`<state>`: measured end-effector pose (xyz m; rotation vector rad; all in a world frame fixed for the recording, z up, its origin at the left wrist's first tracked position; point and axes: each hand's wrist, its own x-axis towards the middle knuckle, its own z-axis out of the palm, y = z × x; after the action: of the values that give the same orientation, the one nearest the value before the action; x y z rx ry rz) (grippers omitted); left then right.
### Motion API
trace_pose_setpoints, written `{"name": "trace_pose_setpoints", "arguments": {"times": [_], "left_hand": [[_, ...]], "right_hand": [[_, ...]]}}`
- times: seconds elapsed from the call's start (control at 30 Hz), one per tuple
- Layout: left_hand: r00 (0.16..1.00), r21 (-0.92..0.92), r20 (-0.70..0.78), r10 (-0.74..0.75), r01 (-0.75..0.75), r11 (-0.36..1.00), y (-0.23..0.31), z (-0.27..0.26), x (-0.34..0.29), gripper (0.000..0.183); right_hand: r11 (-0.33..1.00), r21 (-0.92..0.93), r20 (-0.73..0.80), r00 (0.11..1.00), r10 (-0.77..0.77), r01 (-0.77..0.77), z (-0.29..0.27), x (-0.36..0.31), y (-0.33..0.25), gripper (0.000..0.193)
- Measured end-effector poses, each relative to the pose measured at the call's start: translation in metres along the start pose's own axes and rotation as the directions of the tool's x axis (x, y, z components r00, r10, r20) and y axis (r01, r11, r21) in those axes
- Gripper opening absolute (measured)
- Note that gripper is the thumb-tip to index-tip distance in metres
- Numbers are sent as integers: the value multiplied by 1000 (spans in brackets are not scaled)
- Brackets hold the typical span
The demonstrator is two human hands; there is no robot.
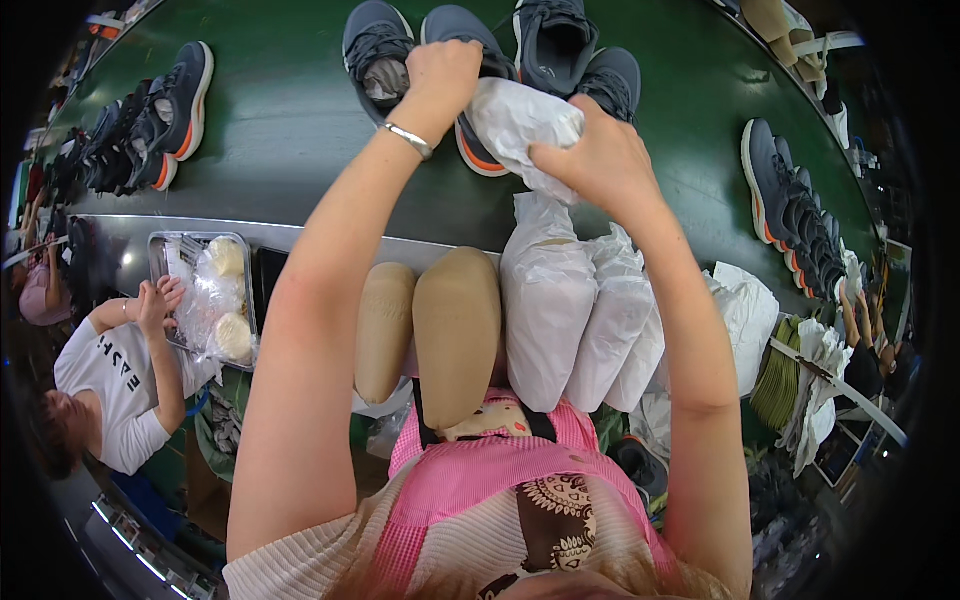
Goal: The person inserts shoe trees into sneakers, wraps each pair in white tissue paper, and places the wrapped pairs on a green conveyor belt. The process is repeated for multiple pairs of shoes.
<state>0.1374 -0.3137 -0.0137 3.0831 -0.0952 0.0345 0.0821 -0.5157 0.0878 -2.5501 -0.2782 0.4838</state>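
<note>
My left hand (443, 82) is closed over the opening of a dark grey sneaker (452, 24) with an orange and white sole; its fingertips are partly hidden. My right hand (610, 160) grips a white paper-wrapped shoe stuffing (520, 125), thumb on the near side, against that sneaker's heel end. On the left lies another grey sneaker (365, 28) with paper inside. To the right a grey sneaker (552, 62) shows an open collar, beside one more sneaker (612, 82). Below my hands stand tan shoe-shaped forms (458, 325) and several paper-wrapped forms (545, 315).
Sneaker rows stand on the green table (280, 110) at far left (185, 105) and right (765, 185). A clear tray (250, 285) with plastic-wrapped round items is at left, near a co-worker (130, 390). Green sheets (782, 385) and white paper (745, 320) lie at right.
</note>
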Motion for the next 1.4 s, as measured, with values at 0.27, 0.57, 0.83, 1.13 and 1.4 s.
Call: {"name": "trace_pose_setpoints", "arguments": {"times": [0.27, 0.57, 0.83, 1.13, 1.4], "left_hand": [[994, -256, -5, 106, -104, 961, -24, 5, 7, 35], [993, -247, 9, 121, -115, 962, -41, 3, 2, 36], [981, -343, -114, 160, -190, 920, -40, 14, -2, 38], [989, -213, -78, 123, -137, 967, -38, 11, -20, 47], [942, 296, -295, 158, -67, 953, -34, 6, -16, 56]], "right_hand": [[981, -144, -98, 985, -141, 126, 70, 89, -7, 55], [940, -106, 3, 946, -325, 324, 67, 101, 16, 76], [914, -265, -57, 941, -334, 308, 113, 152, 17, 60], [921, -288, -272, 899, -342, 264, 145, 172, 12, 36], [884, -330, -110, 916, -386, 332, 68, 49, 26, 50]]}}
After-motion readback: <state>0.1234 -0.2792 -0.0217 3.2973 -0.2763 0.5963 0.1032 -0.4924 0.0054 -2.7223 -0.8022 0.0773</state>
